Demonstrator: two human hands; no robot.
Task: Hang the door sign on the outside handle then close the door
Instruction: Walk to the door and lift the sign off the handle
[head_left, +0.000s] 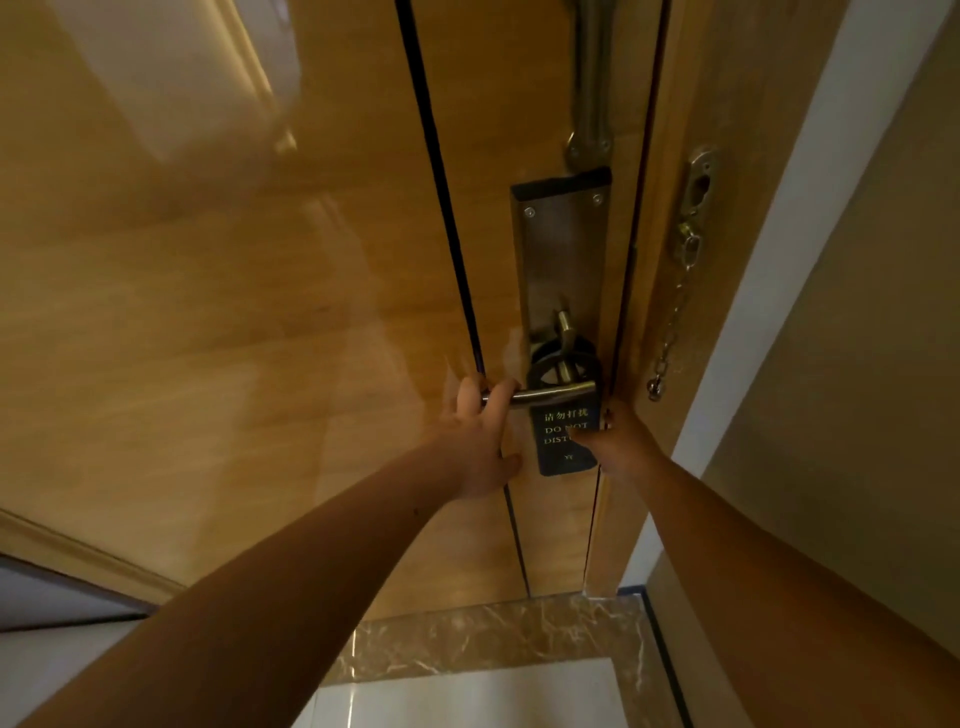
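A dark "DO NOT DISTURB" door sign (558, 439) hangs by its loop on the metal lever handle (563, 391) of a glossy wooden door (234, 286). My left hand (480, 436) wraps its fingers around the lever's left end. My right hand (615, 439) pinches the sign's right edge just below the lever and covers part of the lettering. The handle sits on a tall steel lock plate (563, 260).
The wooden door frame (727, 156) stands at the right with a strike plate and a hanging security chain (675, 312). A steel bar (589, 78) is mounted above the lock plate. Below lie a marble threshold (493, 634) and a white floor (467, 696).
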